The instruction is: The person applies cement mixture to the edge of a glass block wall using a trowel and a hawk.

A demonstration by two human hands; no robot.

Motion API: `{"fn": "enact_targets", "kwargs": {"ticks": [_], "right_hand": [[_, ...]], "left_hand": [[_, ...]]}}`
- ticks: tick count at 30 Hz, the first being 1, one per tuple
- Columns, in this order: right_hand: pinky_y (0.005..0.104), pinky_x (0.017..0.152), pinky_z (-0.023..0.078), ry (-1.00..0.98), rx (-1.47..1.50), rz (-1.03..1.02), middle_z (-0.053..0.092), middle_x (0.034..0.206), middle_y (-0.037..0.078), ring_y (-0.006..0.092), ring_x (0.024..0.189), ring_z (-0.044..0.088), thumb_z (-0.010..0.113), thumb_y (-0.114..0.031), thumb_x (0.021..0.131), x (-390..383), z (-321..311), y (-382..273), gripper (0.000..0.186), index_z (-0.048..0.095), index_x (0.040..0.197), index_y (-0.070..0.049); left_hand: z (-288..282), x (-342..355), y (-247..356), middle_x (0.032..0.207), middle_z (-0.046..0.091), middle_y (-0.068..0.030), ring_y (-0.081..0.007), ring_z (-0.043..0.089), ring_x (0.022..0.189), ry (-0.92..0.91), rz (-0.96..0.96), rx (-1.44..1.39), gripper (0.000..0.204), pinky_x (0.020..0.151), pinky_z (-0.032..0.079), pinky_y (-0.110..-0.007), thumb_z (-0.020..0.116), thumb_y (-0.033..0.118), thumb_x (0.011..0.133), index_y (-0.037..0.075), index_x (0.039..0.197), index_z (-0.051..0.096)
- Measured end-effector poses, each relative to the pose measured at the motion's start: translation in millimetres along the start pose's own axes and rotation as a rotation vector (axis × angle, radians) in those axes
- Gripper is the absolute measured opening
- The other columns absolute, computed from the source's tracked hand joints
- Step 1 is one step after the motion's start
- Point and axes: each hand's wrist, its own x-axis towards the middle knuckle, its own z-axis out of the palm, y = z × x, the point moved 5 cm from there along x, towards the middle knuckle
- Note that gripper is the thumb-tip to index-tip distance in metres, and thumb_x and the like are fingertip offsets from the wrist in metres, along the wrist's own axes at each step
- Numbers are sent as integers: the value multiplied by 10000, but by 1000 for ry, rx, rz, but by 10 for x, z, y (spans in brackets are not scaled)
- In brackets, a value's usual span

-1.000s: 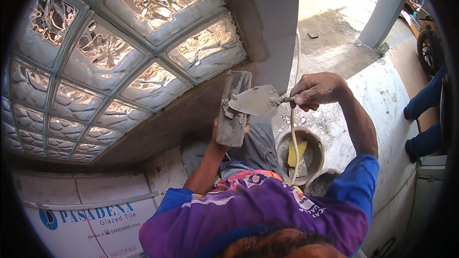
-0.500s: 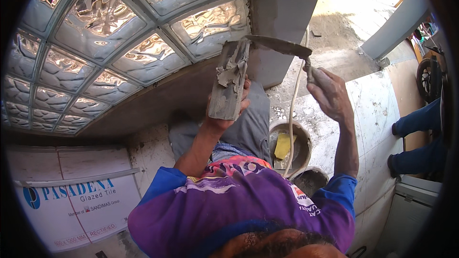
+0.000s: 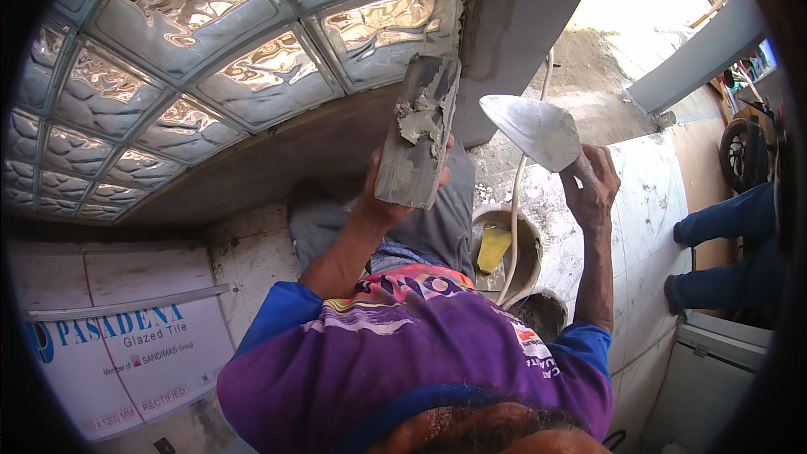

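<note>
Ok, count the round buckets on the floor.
2. One bucket, with a yellow piece inside, stands to the person's right; another bucket is beside it, nearer the body, partly hidden by the shirt. More may be hidden beneath the body.

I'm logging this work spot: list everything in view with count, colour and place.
Block: one, grey, centre
Mortar: one patch, grey, on block
Trowel: one, grey, right of block
Glass bricks: many, clear, upper left
Wall: one, grey, upper centre
Bucket: one, greyish, centre right
Sponge-like piece: one, yellow, in bucket
Container: one, dark, beside bucket
Cord: one, cream, over bucket
Carton: at least one, white, lower left
Metal strip: one, silvery, across carton
Floor tiles: several, whitish, right
Column: one, grey, upper right
Wheel: one, black, far right
Another person's legs: two, blue-trousered, far right
Chest: one, pale grey, lower right
Trousers: one pair, grey, centre
Shirt: one, purple and blue, lower centre
Left grip: one, bare, around block
Right grip: one, bare, on trowel
</note>
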Motion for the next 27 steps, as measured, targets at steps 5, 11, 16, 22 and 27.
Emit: {"fn": "enact_targets", "kwargs": {"ticks": [5, 11, 16, 22, 27], "right_hand": [[361, 685, 516, -52, -130, -63, 650, 913, 104, 268, 852, 625, 749, 9, 610, 220, -345, -283, 339, 663, 936, -28], [364, 729, 506, -154, -318, -218, 624, 902, 75, 240, 857, 614, 722, -2, 660, 584, -448, -602, 492, 652, 1133, -119], [384, 769, 501, -268, -436, -320, 566, 926, 44, 204, 861, 589, 664, -49, 692, 790, -415, -843, 548, 612, 1212, -215], [372, 778, 490, -228, -628, -460, 557, 921, 41, 193, 886, 581, 662, -70, 699, 972, -421, -1079, 526, 610, 1202, -214], [367, 772, 489, -183, -710, -436, 569, 893, 32, 184, 876, 590, 681, -66, 696, 1080, -447, -1055, 476, 636, 1156, -179]], "left_hand": [[-219, -73, 312, 1175, 521, -173, -206, 573, 904, 177, 267, 1094, 581, 686, 499, -340, 474, 415, 922, -23, 1300, 427], [-58, -283, 411, 1055, 602, -213, -370, 616, 886, 66, 657, 1480, 407, 777, 487, -431, 669, 100, 737, -58, 1089, 539], [71, -372, 494, 1067, 602, -184, -274, 624, 921, 11, 822, 1773, 450, 784, 506, -376, 477, 281, 902, -78, 1175, 480], [252, -482, 547, 1066, 590, -213, -368, 581, 968, -59, 1192, 1891, 503, 840, 463, -420, 663, 95, 707, -67, 1167, 538], [147, -462, 538, 1124, 574, -156, -249, 584, 1034, -5, 657, 1185, 463, 857, 492, -350, 519, 275, 903, -61, 1221, 503]]}}
